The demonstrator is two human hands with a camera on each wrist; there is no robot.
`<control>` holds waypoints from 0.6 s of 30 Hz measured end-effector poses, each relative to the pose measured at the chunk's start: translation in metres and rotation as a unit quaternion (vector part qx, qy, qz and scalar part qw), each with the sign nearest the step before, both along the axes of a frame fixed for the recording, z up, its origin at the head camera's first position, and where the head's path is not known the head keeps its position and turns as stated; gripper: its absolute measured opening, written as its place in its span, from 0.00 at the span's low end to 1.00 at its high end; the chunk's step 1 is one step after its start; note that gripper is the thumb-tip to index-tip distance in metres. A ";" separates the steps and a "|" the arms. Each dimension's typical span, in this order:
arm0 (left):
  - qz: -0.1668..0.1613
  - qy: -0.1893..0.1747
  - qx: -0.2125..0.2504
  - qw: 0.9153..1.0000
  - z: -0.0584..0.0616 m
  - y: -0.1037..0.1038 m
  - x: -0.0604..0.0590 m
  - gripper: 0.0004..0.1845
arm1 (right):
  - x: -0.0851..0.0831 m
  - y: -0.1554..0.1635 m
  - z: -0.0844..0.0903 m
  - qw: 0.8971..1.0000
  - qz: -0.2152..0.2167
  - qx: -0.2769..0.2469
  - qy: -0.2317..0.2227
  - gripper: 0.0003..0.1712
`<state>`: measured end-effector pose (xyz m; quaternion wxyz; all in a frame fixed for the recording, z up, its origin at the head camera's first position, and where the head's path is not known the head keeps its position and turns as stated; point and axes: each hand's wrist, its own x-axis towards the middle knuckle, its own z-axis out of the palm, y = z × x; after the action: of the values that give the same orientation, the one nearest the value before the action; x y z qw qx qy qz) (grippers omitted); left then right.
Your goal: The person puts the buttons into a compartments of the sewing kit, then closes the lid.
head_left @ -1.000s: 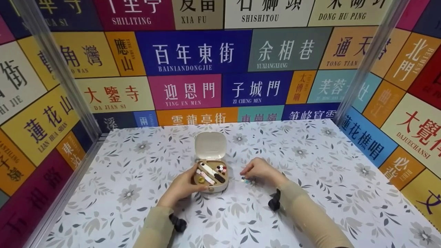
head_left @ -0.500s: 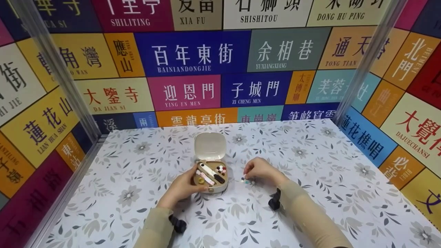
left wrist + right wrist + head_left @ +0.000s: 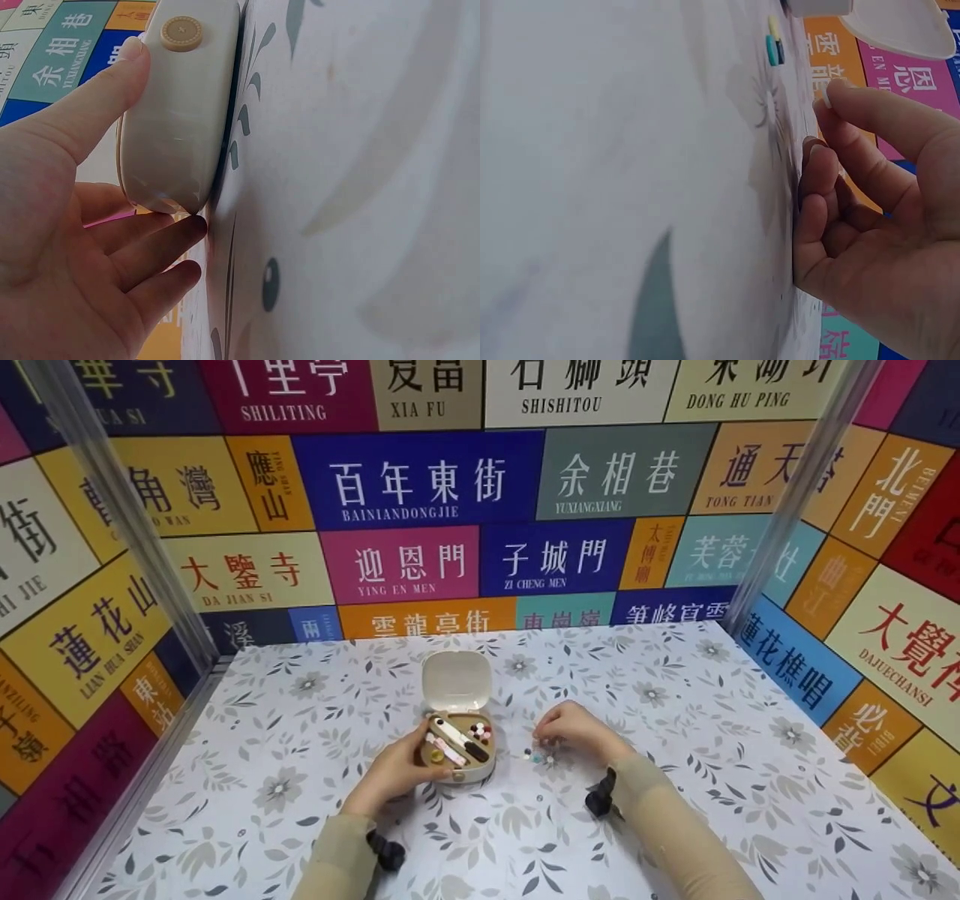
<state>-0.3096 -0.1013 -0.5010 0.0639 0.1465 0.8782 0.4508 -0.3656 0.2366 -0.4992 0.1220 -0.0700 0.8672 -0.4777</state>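
Observation:
A cream sewing kit box (image 3: 476, 775) stands on the table with its lid (image 3: 456, 681) raised. My left hand (image 3: 394, 772) grips its left side, the thumb at the front edge and the fingers along the side. The box's button-shaped clasp (image 3: 181, 34) shows in the left wrist view. Inside lie a white tool with a dark end (image 3: 457, 737), a pink and white strip (image 3: 448, 751), a yellow round piece (image 3: 437, 755) and several small buttons (image 3: 481, 730). Right of the box, my right hand (image 3: 576, 729) pinches a small white button (image 3: 826, 99) between thumb and index finger.
Several small flat buttons (image 3: 772, 46), teal, yellow and dark, lie on the table just beyond the right fingertips. A floral cloth (image 3: 315, 810) covers the table. Panels with large lettering (image 3: 420, 480) rise behind it and at both sides.
My right fingertips have lifted slightly off the loose buttons and drawn back a little, uncovering more of them. My left hand keeps its grip on the box.

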 end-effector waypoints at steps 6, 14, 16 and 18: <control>0.001 -0.001 -0.013 1.000 0.000 -0.001 0.001 0.57 | -0.003 0.002 0.000 0.998 -0.024 -0.041 -0.029 0.07; 0.001 -0.004 -0.016 1.000 0.000 0.000 -0.001 0.57 | -0.004 0.003 0.002 0.996 -0.044 -0.063 -0.050 0.08; -0.003 -0.005 -0.012 1.000 0.001 0.000 -0.001 0.57 | -0.004 0.003 0.002 0.995 -0.044 -0.073 -0.054 0.08; -0.003 -0.007 -0.009 1.000 0.001 0.000 -0.001 0.57 | -0.004 0.003 0.002 0.995 -0.044 -0.076 -0.052 0.08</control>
<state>-0.3108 -0.1012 -0.4996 0.0731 0.1455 0.8813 0.4435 -0.3697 0.2394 -0.4975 0.1400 -0.0160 0.8233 -0.5499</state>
